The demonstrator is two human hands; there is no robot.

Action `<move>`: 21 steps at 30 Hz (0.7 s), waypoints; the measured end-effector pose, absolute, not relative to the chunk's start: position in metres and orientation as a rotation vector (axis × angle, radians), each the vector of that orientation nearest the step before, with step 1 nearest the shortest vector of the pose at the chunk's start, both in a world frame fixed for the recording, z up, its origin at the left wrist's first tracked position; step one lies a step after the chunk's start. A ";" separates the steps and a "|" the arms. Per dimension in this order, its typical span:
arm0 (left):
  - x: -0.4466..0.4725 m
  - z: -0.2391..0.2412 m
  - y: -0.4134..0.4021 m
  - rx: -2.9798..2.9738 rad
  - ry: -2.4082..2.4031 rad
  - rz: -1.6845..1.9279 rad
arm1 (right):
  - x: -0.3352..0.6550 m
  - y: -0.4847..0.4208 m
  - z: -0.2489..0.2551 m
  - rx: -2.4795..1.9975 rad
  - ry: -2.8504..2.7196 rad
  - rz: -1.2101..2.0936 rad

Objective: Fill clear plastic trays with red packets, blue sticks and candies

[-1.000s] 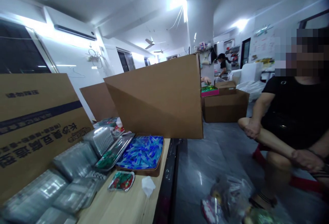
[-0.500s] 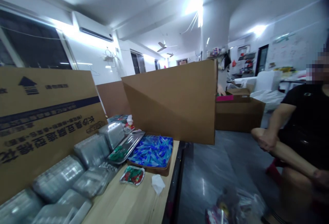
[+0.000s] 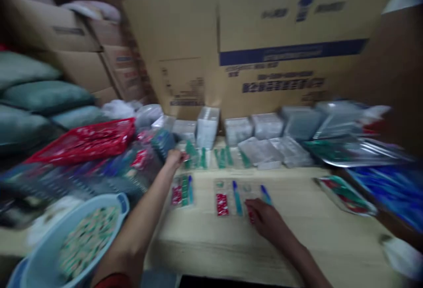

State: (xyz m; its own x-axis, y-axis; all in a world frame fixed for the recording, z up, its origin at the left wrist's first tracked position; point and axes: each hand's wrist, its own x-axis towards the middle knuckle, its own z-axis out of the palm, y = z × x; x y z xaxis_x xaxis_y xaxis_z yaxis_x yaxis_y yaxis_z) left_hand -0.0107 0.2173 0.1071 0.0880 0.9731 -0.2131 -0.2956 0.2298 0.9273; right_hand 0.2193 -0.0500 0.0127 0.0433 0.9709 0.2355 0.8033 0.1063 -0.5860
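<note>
My right hand (image 3: 262, 215) is over the rightmost of the clear trays on the table, its fingers bent together on a small red packet (image 3: 250, 213). A blue stick-shaped piece (image 3: 266, 194) lies in that tray. Left of it, another clear tray holds a red packet (image 3: 222, 204) and a blue piece (image 3: 237, 196). A further tray at the left contains a red packet (image 3: 177, 194), green pieces (image 3: 184, 190) and a blue piece (image 3: 191, 190). My left hand (image 3: 175, 158) reaches to the back row beside green strips (image 3: 191, 153); blur hides its fingers.
A light-blue basket (image 3: 122, 204) of small packets stands front left, near a red bag (image 3: 89, 142). Stacked clear trays (image 3: 238, 130) line the large cardboard (image 3: 185, 37). At the right are a metal tray (image 3: 373, 158), a foil-edged pack (image 3: 346, 195) and blue pieces (image 3: 393, 197).
My view has swung left and down, from the room and a seated person to the table. Both my hands, out of view before, now show over the trays.
</note>
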 end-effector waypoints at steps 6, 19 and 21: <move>-0.047 0.080 0.198 0.780 1.073 1.187 | 0.216 -0.032 0.005 -1.615 -1.856 0.354; -0.042 0.072 0.091 0.866 0.690 0.830 | 0.210 -0.008 0.053 -1.436 -1.368 0.666; -0.035 0.070 0.085 0.892 0.684 0.840 | 0.213 -0.011 0.059 -1.369 -1.178 0.958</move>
